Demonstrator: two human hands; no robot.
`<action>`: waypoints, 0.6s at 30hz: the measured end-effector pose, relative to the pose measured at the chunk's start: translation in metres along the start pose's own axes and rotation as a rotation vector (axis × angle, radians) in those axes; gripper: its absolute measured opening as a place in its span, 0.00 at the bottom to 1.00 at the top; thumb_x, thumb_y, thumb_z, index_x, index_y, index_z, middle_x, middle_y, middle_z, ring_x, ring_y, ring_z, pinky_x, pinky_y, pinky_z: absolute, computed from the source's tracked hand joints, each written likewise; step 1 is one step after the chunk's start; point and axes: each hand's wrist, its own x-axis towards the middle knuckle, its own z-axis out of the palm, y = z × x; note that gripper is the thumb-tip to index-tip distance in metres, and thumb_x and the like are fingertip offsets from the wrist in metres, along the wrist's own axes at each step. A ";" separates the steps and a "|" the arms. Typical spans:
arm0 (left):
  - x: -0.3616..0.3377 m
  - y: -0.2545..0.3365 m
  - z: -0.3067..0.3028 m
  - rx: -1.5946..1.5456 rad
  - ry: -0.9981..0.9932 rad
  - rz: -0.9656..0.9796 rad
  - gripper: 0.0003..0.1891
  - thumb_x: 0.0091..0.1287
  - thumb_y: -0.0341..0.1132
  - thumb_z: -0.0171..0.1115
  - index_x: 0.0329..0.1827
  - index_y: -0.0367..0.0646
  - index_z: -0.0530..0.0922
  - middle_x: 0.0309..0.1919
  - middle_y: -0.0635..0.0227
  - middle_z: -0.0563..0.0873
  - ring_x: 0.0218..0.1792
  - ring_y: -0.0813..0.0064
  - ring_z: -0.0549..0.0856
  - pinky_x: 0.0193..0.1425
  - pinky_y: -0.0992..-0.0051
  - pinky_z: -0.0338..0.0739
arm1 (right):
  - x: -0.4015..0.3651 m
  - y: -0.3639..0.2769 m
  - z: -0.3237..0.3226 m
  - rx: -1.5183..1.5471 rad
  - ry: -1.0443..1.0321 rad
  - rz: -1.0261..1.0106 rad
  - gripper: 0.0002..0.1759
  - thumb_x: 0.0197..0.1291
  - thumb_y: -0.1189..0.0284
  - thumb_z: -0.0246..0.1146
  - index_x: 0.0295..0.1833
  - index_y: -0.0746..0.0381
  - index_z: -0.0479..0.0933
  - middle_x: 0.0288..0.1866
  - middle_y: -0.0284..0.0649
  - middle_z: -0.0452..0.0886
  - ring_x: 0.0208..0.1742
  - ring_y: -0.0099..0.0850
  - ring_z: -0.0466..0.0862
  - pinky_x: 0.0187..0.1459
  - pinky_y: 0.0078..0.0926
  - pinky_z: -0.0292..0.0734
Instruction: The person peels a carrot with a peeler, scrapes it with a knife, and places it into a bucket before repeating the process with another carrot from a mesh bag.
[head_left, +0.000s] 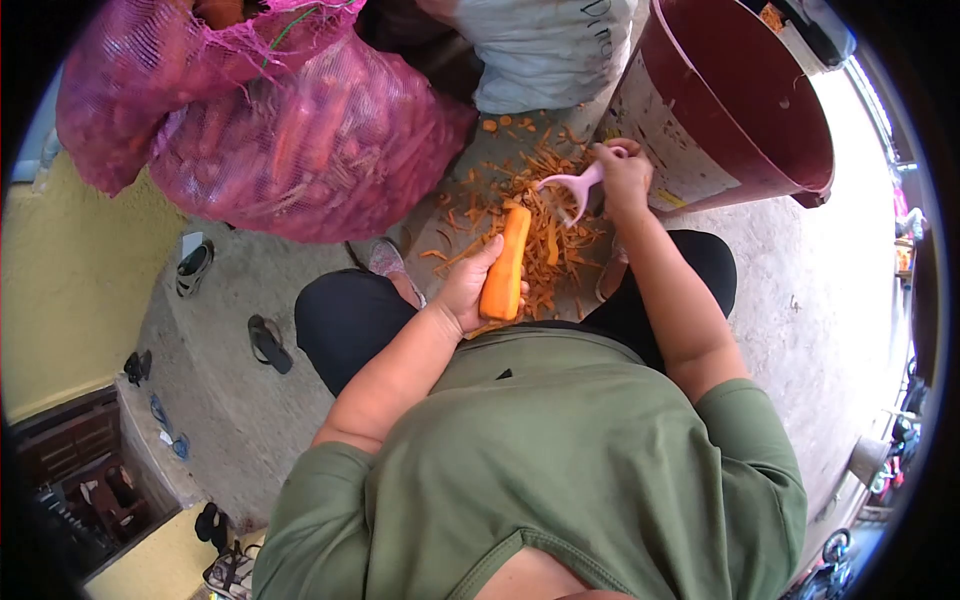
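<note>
My left hand [466,287] is wrapped round the lower part of a thick orange carrot [508,262], whose surface looks smooth and peeled. The carrot points up and away from me. To its right, my right hand [626,180] grips the handle of a pink peeler [577,187], its head turned toward the carrot but apart from it. Orange peelings [548,235] lie heaped on the ground beneath and beyond both hands.
Pink mesh sacks [310,140] of carrots stand at the upper left, a white sack [545,50] at the top. A large dark red bucket [670,110] is beyond my right hand. Loose footwear, including a sandal [268,345], lies on the left floor.
</note>
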 end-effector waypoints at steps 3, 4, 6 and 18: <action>0.002 0.003 0.002 -0.072 0.011 0.005 0.21 0.65 0.51 0.40 0.47 0.43 0.67 0.32 0.64 0.75 0.32 0.70 0.77 0.32 0.70 0.75 | -0.070 -0.038 0.013 0.113 -0.303 0.047 0.08 0.42 0.76 0.65 0.28 0.61 0.71 0.22 0.29 0.71 0.25 0.17 0.70 0.25 0.16 0.67; 0.000 0.003 0.016 -0.088 0.068 0.011 0.20 0.65 0.51 0.40 0.47 0.43 0.67 0.32 0.63 0.75 0.32 0.70 0.77 0.32 0.70 0.75 | -0.091 -0.043 0.015 0.141 -0.421 -0.016 0.08 0.42 0.76 0.65 0.27 0.61 0.71 0.22 0.28 0.71 0.24 0.16 0.70 0.25 0.15 0.66; 0.002 0.002 0.019 -0.099 0.133 0.017 0.19 0.66 0.49 0.39 0.47 0.44 0.68 0.32 0.64 0.75 0.32 0.71 0.77 0.33 0.69 0.75 | -0.097 -0.033 0.020 0.027 -0.470 -0.046 0.09 0.41 0.74 0.66 0.27 0.61 0.72 0.23 0.29 0.72 0.25 0.16 0.71 0.25 0.15 0.67; 0.003 0.001 0.008 -0.094 0.030 -0.012 0.19 0.65 0.50 0.41 0.46 0.44 0.67 0.30 0.63 0.75 0.31 0.70 0.77 0.32 0.69 0.76 | -0.090 -0.031 0.021 0.201 -0.427 0.000 0.08 0.41 0.77 0.65 0.28 0.62 0.72 0.22 0.29 0.72 0.24 0.17 0.71 0.24 0.15 0.67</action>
